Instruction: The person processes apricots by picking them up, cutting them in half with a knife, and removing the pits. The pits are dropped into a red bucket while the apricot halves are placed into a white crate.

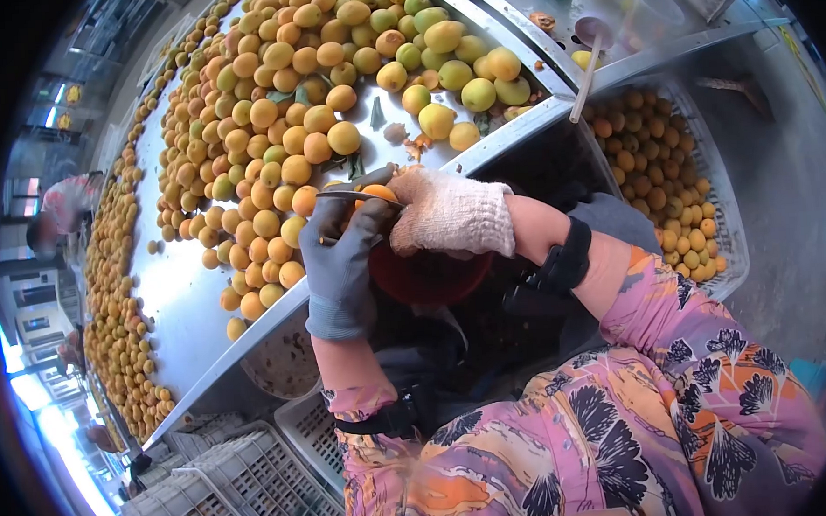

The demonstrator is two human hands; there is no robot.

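Observation:
My left hand [340, 262], in a grey glove, closes around a small knife whose thin curved blade [358, 198] lies across an orange apricot [378, 195]. My right hand [448, 211], in a white knit glove stained brown at the fingers, pinches that apricot from the other side. Both hands meet just past the near edge of a metal table [174, 287]. Beyond them spreads a big heap of apricots [279, 106], orange to greenish yellow. Under the hands, partly hidden, sits a dark red bowl [432, 274].
At right a white crate [730, 218] holds apricots. A ladle [591, 57] lies on the table corner near a clear plastic cup [654, 10]. Stacked pale crates [229, 496] stand at lower left. Another person [67, 206] is at far left, beyond the table.

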